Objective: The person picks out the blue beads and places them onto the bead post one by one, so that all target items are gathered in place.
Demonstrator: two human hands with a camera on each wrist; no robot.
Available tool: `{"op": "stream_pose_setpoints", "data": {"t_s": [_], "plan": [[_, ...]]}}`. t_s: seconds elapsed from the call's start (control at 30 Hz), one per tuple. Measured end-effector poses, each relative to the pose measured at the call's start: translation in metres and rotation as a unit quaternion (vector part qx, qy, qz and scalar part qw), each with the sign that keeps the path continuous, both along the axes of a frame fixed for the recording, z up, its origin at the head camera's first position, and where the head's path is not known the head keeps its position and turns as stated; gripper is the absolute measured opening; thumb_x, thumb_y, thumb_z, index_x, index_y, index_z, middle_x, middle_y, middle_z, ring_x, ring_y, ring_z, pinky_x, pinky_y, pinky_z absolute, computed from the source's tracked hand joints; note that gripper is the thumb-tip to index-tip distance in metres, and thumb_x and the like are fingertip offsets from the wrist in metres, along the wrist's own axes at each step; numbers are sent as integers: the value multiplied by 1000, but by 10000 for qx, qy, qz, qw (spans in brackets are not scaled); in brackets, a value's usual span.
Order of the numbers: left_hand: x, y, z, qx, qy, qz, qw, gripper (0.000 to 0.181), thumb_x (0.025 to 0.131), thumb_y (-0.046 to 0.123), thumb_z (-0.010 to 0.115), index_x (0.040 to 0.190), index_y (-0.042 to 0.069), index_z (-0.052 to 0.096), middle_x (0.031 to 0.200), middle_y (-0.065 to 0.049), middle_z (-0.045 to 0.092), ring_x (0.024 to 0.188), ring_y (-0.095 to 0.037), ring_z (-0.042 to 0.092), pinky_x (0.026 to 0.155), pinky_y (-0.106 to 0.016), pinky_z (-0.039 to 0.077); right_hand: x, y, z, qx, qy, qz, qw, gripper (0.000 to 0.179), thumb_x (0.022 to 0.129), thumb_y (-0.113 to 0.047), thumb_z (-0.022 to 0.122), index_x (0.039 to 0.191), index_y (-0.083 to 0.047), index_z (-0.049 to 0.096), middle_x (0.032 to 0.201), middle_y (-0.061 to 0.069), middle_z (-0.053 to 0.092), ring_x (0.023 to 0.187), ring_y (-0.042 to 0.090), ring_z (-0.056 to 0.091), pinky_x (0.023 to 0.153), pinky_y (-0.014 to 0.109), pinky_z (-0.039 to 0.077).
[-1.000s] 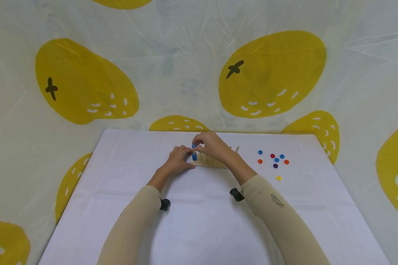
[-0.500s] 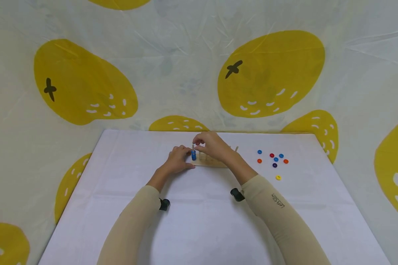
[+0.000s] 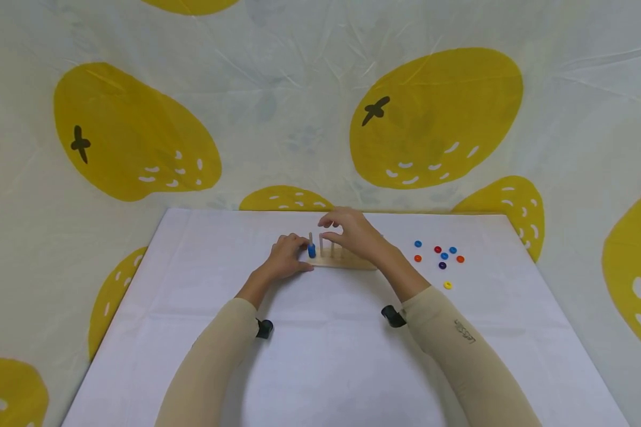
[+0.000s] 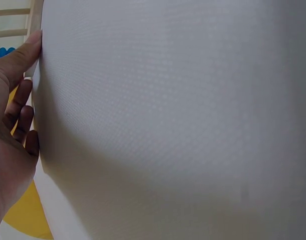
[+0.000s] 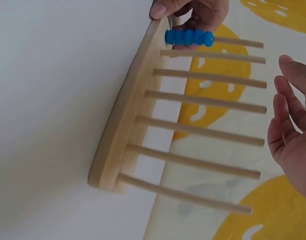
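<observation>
**Early going: one colour up, the rest waiting**

Head view: the wooden stand [image 3: 347, 264] sits at the far side of the white bench [image 3: 320, 356], its pegs upright. The blue stack [image 3: 312, 251] is on the end peg [image 3: 310, 236] at the person's left, with bare wood showing above it. The left hand [image 3: 285, 258] holds that end of the stand, thumb at the near edge. The right hand [image 3: 352, 234] hangs over the pegs, its grip loose and wide, with nothing visible in it. To the right of the stand lie eight loose rings: three blue rings [image 3: 444, 256], two orange rings [image 3: 418, 258], a red ring [image 3: 438, 249], a dark purple ring [image 3: 442, 265] and a yellow ring [image 3: 448, 285]. None of these is on a peg yet.

Left wrist view: the left hand's thumb presses the stand's edge and the fingers curl beside it, so its grip looks narrow and steadying. Only a slice of the blue stack shows.

Right wrist view: this gives the clearest count. Seven pegs stand in the row; one carries what look like five blue rings, and the other six are bare. The right hand is apart from the peg tips, fingers curved and holding nothing. If the loose rings all belong on pegs, the work seems less than half done.
</observation>
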State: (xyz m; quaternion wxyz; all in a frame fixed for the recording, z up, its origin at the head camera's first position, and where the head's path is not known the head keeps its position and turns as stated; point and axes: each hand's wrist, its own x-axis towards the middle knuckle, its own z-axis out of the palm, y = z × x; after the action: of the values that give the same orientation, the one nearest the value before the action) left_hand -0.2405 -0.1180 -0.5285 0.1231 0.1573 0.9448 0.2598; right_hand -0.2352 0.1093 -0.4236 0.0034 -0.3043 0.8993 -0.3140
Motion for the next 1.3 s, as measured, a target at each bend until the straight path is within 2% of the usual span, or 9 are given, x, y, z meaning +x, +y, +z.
{"op": "stream_pose_setpoints", "data": {"t_s": [0.43,0.6,0.73,1.0,1.3], "plan": [[3,0,-1,95,142,-24,9999,66,81,35,90,136,10,64,125,-6,62,123,-28,48,106,-48,39,22,62,7,-201,373,-697,9967,27,92,-15,79,118,-11,73,113,6,73,103,26,64,93,46,56],[3,-1,0,119,109,-21,9999,67,81,35,90,137,10,63,126,-6,62,123,-28,48,107,-48,39,23,95,-2,-277,657,-876,9936,28,90,-11,81,116,-7,73,110,9,73,99,28,65,85,47,56],[3,0,2,125,92,-10,9999,68,81,35,89,138,10,63,126,-6,62,124,-28,48,108,-48,38,20,121,-14,-287,717,-1059,9914,29,89,-8,81,116,-5,73,111,12,73,99,29,65,83,48,55],[2,0,0,120,121,5,9999,67,81,35,90,138,11,63,127,-7,62,125,-29,48,108,-49,38,13,167,-42,172,275,-1671,9854,29,92,-8,78,119,-1,71,112,17,72,105,35,64,88,52,52],[3,1,0,191,91,18,9998,66,81,35,90,137,11,64,126,-6,62,122,-28,48,108,-48,37,8,193,-64,337,-518,-2068,9764,36,95,-12,74,129,-1,67,120,21,70,112,40,59,99,59,47]]}}
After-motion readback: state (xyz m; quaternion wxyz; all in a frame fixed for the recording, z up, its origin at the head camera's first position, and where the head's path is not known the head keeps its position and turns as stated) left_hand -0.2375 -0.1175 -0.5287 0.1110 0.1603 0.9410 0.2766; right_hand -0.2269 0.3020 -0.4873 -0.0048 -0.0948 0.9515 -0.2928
